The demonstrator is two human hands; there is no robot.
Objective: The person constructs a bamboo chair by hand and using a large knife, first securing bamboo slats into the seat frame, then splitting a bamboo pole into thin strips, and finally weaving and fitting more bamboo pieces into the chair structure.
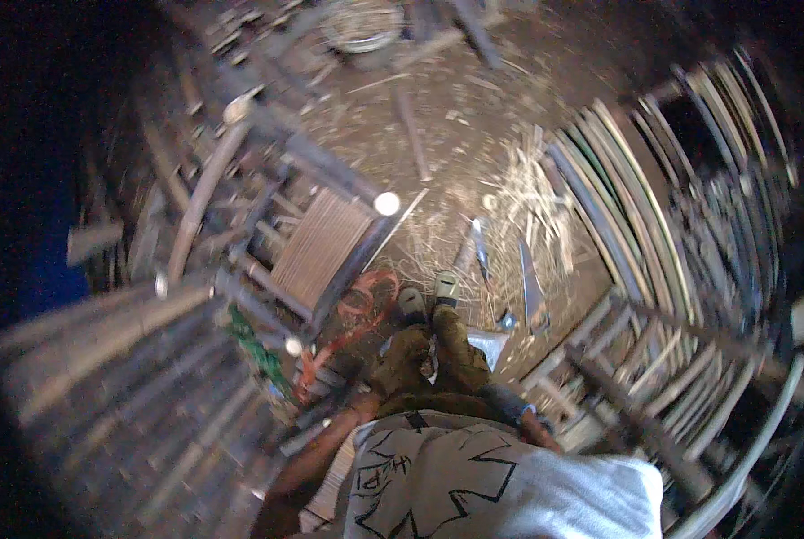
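Brown floor (366,126), strewn with pale shavings, spreads out under dim light, with darkness closing in around it. The left hand (364,408) is down beside the thigh of the olive trousers (460,355); its fingers are too blurred to tell whether they are apart or closed on something. The right hand (537,427) is low at the other hip, with something blue at the wrist, and its grip cannot be made out either. Nearest to the left hand is an orange-red tangle of cord or strap (310,366), running along the near side of a dark chair-like frame (339,283) with a ribbed brown panel (324,242). Just outside the right hand stands a slatted wooden frame (618,395). Ahead of the light-toed shoes (446,286), a long dark blade (531,283) and a slim bluish tool (481,247) lie apart on the floor, near a heap of pale strips (538,193). Farther out, a green bundle (256,346) and long poles (106,350) occupy the left, bowed lengths (622,193) the right, and a round basin (366,43) sits toward the floor's far edge.
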